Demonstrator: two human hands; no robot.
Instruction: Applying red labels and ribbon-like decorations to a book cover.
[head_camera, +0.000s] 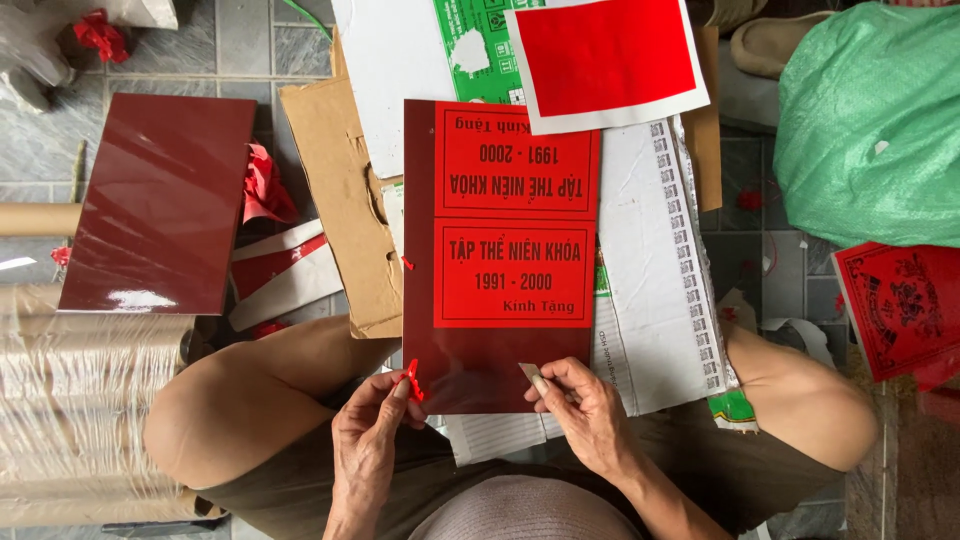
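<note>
A glossy dark red rectangular cover board (497, 350) with two bright red printed paper labels (515, 215) glued on its upper part lies just ahead of the fingertips, on a stack of white sheets and brown cardboard above the person's lap. The left hand (368, 440) pinches a small scrap of bright red ribbon or tape (412, 380) between thumb and forefinger, right at the board's near left corner; the other fingers are curled loosely under. The right hand (582, 405) pinches a small pale strip (531, 377), perhaps backing paper or tape, between thumb and fingertips at the board's near edge, slightly right of its middle.

The step in hand looks like trimming or finishing the near edge of the board, with both hands working small bits at that edge. The next move would call for a steady board and fine fingertip control, since both pieces are tiny and light.

Beyond the left fingers, well apart, lies a second dark red glossy board (160, 205) on grey floor tiles (245, 45); nearer lie rolls wrapped in clear film (85, 400). Beyond the right fingers, a white sheet with a red rectangle (605, 60) overlaps the board's far edge, and a green woven sack (870, 125) sits further off
</note>
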